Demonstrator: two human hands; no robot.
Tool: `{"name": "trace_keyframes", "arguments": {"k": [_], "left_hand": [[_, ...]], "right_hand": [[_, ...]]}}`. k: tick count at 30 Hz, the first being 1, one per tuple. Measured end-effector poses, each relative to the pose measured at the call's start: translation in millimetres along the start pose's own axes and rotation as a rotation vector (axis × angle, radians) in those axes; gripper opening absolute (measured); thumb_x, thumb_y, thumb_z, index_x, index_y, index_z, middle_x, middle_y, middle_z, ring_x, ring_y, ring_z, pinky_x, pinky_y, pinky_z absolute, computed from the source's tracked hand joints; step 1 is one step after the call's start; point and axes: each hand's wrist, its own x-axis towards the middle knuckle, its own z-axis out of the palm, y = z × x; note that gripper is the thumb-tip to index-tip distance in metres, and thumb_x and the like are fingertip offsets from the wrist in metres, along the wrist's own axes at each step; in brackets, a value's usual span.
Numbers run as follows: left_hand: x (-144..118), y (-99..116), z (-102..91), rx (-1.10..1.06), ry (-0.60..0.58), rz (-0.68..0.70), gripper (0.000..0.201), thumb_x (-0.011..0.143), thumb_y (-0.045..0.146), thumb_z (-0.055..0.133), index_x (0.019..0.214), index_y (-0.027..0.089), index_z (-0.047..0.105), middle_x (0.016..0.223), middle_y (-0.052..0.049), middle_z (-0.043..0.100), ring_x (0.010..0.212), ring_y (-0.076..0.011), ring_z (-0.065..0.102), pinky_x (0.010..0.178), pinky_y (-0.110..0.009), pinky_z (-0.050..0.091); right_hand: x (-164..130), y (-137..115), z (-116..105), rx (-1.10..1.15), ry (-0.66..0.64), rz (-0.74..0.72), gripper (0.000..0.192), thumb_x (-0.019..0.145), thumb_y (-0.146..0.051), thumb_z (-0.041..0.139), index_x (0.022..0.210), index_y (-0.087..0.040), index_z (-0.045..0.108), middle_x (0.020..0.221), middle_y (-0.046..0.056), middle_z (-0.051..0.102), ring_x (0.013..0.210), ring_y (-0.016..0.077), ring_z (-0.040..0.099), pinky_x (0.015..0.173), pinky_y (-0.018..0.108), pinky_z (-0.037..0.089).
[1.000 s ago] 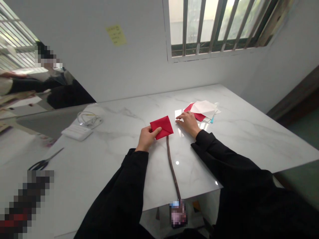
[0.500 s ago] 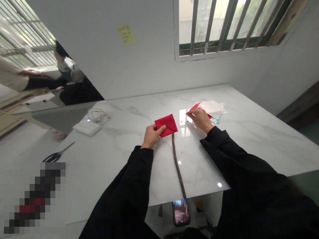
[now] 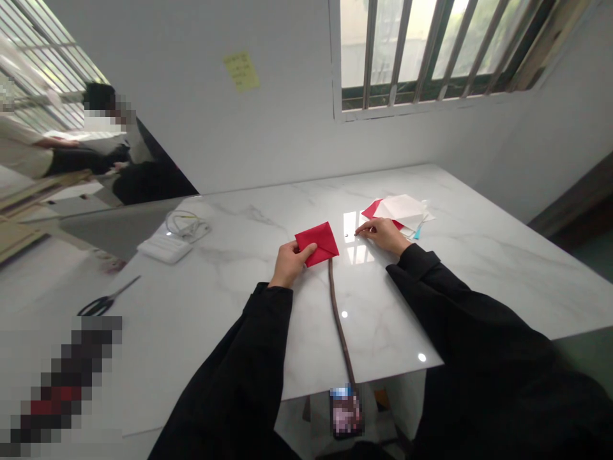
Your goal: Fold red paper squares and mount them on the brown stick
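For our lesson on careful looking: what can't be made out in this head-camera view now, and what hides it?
All in the head view:
Note: writing too small and blurred.
Left hand: partly hidden behind the red envelope.
Inside and far side of the red envelope: hidden by its near face.
Right hand: whether it pinches anything; too small.
Pile: lower papers, covered by upper ones.
Window: top, cut off by the picture's edge.
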Motion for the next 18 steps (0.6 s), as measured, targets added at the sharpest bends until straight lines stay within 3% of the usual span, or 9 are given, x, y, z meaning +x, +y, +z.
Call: {"name": "trace_keyframes", "arguments": {"k": [9, 14, 18], "left_hand": [[-0.2, 2.4, -0.6, 0.02, 0.017, -0.001, 0.047, 0.065, 0.051, 0.091, 0.084, 0.011, 0.079, 0.084, -0.011, 0.078, 0.069, -0.0195, 0.065, 0.065, -0.03, 0.049], [0.5, 0.6, -1.6, 0.024, 0.009, 0.006, 0.044, 0.068, 0.05, 0.089, 0.084, 0.011, 0.079, 0.085, -0.011, 0.079, 0.069, -0.019, 0.065, 0.066, -0.029, 0.049], [1.4, -0.4, -2.2, 0.044, 0.016, 0.007, 0.044, 0.067, 0.051, 0.089, 0.082, 0.011, 0.079, 0.081, -0.01, 0.078, 0.066, -0.0183, 0.064, 0.062, -0.028, 0.047]], "right_hand": [[1.8, -0.2, -0.5, 0.049, 0.053, 0.049, 0.014, 0.088, -0.027, 0.073, 0.089, -0.019, 0.084, 0.085, 0.005, 0.079, 0.075, 0.0177, 0.065, 0.076, 0.029, 0.046], [4.8, 1.1, -1.8, 0.376, 0.007, 0.122, 0.038, 0.09, -0.049, 0.071, 0.094, -0.013, 0.081, 0.078, 0.005, 0.075, 0.068, 0.0155, 0.06, 0.067, 0.029, 0.043], [5.5, 0.4, -3.0, 0.395, -0.007, 0.134, 0.044, 0.086, -0.055, 0.071, 0.093, -0.013, 0.082, 0.078, 0.006, 0.074, 0.068, 0.0152, 0.059, 0.064, 0.028, 0.042]]}}
